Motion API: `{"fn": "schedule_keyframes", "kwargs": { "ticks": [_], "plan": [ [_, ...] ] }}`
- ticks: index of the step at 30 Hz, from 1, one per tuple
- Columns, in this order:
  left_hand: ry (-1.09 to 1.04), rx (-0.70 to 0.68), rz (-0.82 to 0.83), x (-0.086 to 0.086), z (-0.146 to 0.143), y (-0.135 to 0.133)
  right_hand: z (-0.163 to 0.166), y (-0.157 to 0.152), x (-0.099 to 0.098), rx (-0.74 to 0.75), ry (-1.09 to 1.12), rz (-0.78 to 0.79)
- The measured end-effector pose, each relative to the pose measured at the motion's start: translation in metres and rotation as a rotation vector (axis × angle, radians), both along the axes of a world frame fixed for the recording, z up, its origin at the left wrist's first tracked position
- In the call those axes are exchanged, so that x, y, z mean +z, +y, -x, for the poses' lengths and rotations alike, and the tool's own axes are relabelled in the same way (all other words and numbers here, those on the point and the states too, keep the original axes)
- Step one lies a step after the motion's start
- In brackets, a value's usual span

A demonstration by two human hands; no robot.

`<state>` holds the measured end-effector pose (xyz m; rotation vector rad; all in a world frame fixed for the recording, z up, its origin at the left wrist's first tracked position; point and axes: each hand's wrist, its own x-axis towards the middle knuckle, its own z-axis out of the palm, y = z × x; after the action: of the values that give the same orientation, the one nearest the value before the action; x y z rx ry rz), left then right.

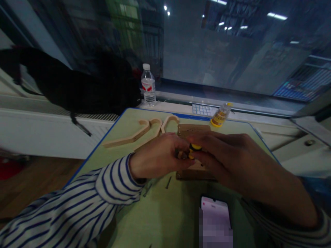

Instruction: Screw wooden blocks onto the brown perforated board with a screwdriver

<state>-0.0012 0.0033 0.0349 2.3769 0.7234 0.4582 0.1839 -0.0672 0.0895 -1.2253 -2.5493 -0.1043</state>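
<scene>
My left hand (pixel 159 155) and my right hand (pixel 219 155) meet over a wooden board (pixel 192 130) lying on the green table (pixel 160 213). The right hand's fingers are closed around a small yellow and black tool (pixel 194 148), likely a screwdriver handle, held against the board. The left hand's fingers are pinched together right beside the tool, on something small that I cannot make out. Both arms wear blue and white striped sleeves. Most of the board is hidden under my hands.
Three curved wooden hook pieces (pixel 134 134) lie behind my left hand. Dark screws (pixel 168 182) lie near the board. A phone (pixel 216 220) sits at the near edge. A water bottle (pixel 148 85), a small yellow-capped bottle (pixel 220 115) and a black bag (pixel 77 82) are by the window.
</scene>
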Motion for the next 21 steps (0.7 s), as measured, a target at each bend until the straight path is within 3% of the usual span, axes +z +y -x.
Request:
{"fn": "schedule_keyframes", "kwargs": {
  "ticks": [12, 21],
  "plan": [
    [-0.062, -0.076, 0.058, 0.0044, -0.0006, -0.0004, 0.0025, -0.0029, 0.0013, -0.027, -0.069, -0.102],
    [-0.091, 0.057, 0.03, 0.0014, -0.0037, -0.0048, -0.0009, 0.0, -0.0003, -0.045, -0.01, 0.02]
  ]
}}
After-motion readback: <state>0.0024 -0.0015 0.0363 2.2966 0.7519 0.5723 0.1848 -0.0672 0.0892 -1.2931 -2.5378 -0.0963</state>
